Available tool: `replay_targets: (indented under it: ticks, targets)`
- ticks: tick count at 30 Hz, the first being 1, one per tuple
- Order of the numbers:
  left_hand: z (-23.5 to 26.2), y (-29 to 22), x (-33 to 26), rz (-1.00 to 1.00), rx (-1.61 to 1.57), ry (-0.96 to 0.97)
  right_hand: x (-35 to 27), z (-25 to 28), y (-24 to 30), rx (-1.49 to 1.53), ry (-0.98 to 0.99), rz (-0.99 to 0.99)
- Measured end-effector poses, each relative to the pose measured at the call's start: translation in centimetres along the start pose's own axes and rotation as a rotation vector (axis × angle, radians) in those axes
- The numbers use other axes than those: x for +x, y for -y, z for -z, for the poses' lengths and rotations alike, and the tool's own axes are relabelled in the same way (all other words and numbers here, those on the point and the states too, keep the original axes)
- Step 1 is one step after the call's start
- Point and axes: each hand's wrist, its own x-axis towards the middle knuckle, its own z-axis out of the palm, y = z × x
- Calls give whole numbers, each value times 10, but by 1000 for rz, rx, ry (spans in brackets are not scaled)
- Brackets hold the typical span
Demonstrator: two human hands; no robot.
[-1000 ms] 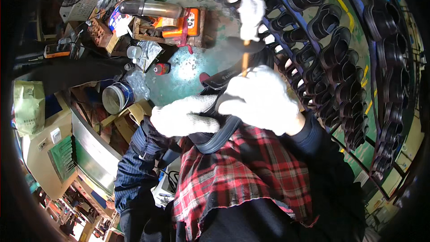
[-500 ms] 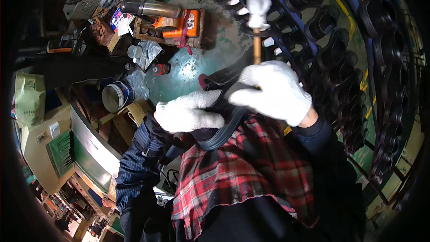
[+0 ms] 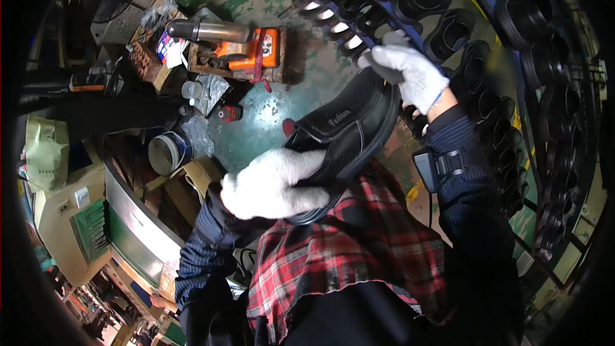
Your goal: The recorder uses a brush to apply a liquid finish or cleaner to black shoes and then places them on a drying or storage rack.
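A black leather shoe [image 3: 346, 125] with a strap across its upper lies tilted over my lap, toe toward the far right. My left hand [image 3: 275, 186], in a white knit glove, is closed around its heel end, thumb and fingers on either side. At the toe, my right hand [image 3: 410, 74] in a white glove with dark grey fingertips is bent closed. A small tan bit shows beneath those fingers; what they hold is mostly hidden. Under the shoe, a red and black plaid cloth [image 3: 359, 250] covers my lap.
Racks of black shoes [image 3: 471, 64] stand along the right. At the back left, an orange machine [image 3: 259, 48] sits beside a metal cylinder [image 3: 211, 31]. A white bucket [image 3: 168, 152], a red bottle [image 3: 229, 113] and a metal-edged bench [image 3: 138, 211] are on the left.
My right hand has moved up and away to the shoe's toe. The wooden stick with a white wrapped head, upright in that hand before, no longer shows clearly. More of the shoe is uncovered.
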Motion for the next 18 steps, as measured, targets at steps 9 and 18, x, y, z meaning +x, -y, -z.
replay_targets:
  ticks: [9, 18]
  targets:
    - [-52, 25, -11, 158, -1140, -1204, -31, -5, 15, -4, -70, 169]
    - [-25, -56, -64, 268, -209, -426, -26, -19, 23, 282, -124, 535]
